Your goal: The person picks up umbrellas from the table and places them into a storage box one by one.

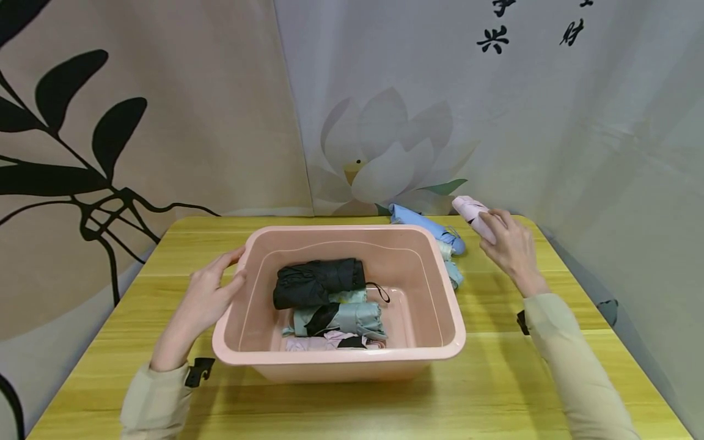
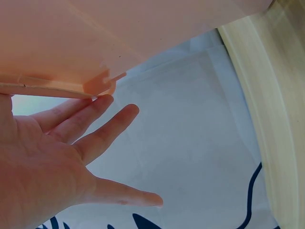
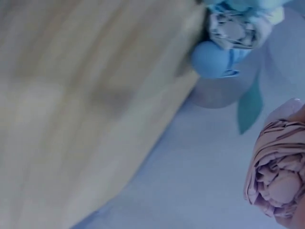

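My right hand [image 1: 508, 244] grips a rolled pink folding umbrella [image 1: 474, 215] above the table's far right corner. In the right wrist view the umbrella's gathered end [image 3: 281, 183] shows at the right edge. At the bin's left side, my left hand [image 1: 211, 296] touches the rim with extended fingers; the left wrist view shows these fingers [image 2: 107, 136] spread, some right under the rim. Inside the pink plastic bin [image 1: 338, 357] lie a black folded umbrella [image 1: 319, 282], a grey-blue one [image 1: 357, 319] and a light pink one [image 1: 310, 344], with a pale green piece [image 1: 349, 296] partly hidden between them.
Behind the bin's right side lies a blue folded umbrella [image 1: 420, 221], beside a whitish one [image 1: 444, 250] and a light teal one [image 1: 454, 275], both partly hidden by the bin. The wooden table [image 1: 511, 379] ends at a printed cloth backdrop [image 1: 247, 122].
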`<action>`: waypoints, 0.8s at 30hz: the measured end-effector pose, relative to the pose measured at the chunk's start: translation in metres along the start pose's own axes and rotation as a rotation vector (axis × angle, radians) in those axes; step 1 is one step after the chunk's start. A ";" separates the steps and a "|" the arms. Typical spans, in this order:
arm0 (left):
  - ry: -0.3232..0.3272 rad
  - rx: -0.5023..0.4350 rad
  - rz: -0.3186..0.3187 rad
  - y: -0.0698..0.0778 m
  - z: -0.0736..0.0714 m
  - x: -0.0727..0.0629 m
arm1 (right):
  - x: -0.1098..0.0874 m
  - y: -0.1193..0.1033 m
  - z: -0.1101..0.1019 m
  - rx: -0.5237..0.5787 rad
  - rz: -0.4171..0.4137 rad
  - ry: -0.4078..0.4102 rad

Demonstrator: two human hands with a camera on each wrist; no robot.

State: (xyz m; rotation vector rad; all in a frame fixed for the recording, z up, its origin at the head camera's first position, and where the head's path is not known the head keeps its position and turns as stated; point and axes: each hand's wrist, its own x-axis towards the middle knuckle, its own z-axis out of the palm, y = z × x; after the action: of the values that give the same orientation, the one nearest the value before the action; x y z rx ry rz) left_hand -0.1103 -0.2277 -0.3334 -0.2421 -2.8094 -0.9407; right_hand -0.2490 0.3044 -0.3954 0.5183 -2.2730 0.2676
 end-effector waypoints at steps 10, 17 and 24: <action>0.005 -0.008 0.004 -0.002 0.002 0.000 | 0.027 -0.029 -0.027 0.004 -0.071 0.019; 0.001 -0.010 0.005 -0.002 0.001 0.000 | 0.040 -0.049 -0.041 0.029 -0.147 0.058; -0.011 -0.008 0.001 -0.001 0.000 0.000 | 0.056 -0.072 -0.053 0.056 -0.217 0.120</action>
State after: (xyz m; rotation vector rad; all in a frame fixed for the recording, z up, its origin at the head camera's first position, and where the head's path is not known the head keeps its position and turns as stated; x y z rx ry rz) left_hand -0.1110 -0.2286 -0.3341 -0.2503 -2.8155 -0.9529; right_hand -0.2177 0.2424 -0.3163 0.7523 -2.0775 0.2471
